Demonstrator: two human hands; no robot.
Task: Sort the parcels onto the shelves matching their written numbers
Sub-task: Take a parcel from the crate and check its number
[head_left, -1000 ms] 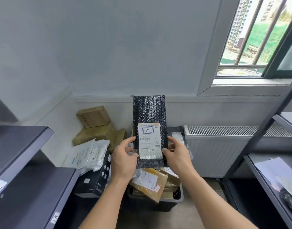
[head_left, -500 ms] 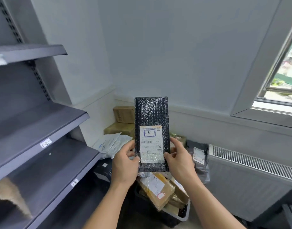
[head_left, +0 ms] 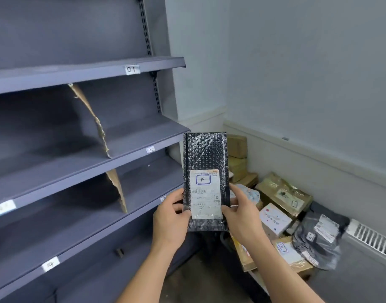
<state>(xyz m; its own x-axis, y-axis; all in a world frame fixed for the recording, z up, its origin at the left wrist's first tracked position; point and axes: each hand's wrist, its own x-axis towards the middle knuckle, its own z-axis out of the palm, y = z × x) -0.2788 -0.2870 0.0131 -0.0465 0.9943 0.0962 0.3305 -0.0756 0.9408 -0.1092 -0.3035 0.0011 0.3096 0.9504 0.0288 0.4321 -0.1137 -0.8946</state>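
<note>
Parcel [head_left: 205, 158], a flat black bubble-wrap rectangle, stands upright in the air in front of me, just right of the grey metal shelves [head_left: 78, 162]. Its white label [head_left: 206, 193] has "10" handwritten in a blue box. My left hand [head_left: 169, 217] pinches the lower left edge and my right hand [head_left: 242, 215] pinches the lower right edge, thumbs on the front. Torn cardboard dividers [head_left: 96, 125] split the shelves. Paper tags [head_left: 132, 69] read 01 and 12. At far right, a pile [head_left: 283, 193] of brown boxes and grey bags lies on the floor.
</note>
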